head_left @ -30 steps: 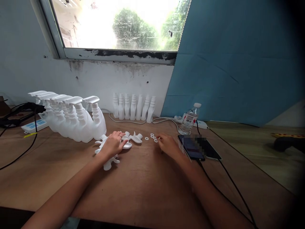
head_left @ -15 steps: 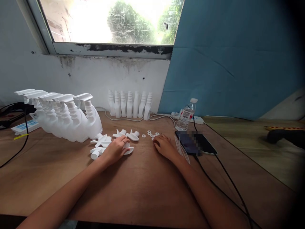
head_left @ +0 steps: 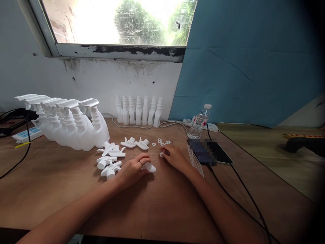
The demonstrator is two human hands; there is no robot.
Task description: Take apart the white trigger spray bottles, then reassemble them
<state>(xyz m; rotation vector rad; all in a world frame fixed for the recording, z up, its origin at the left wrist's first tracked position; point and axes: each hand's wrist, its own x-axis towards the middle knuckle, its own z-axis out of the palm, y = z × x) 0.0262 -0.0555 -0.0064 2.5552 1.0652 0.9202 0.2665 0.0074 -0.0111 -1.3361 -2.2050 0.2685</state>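
Note:
My left hand (head_left: 136, 169), with a ring on one finger, is closed around a white spray trigger head (head_left: 149, 167) just above or on the wooden table. My right hand (head_left: 173, 156) pinches a small white ring washer (head_left: 161, 155) between thumb and fingers, to the right of the spray head. Several more white washers (head_left: 159, 140) lie just beyond my right hand. Left of my left hand, several loose spray trigger heads (head_left: 109, 160) lie in a cluster. Two more spray heads (head_left: 142, 143) rest behind my left hand.
White spray bottles with heads fitted (head_left: 83, 128) stand at the left. Several slim white bottles (head_left: 138, 112) line the wall. At the right are a clear water bottle (head_left: 198, 123), phones (head_left: 219, 152), thin clear tubes (head_left: 195, 159) and black cables (head_left: 242, 186) across the table (head_left: 157, 206).
My left hand has moved right, away from the cluster, with a spray trigger head in it. My right hand has drawn a washer slightly nearer, away from the other washers.

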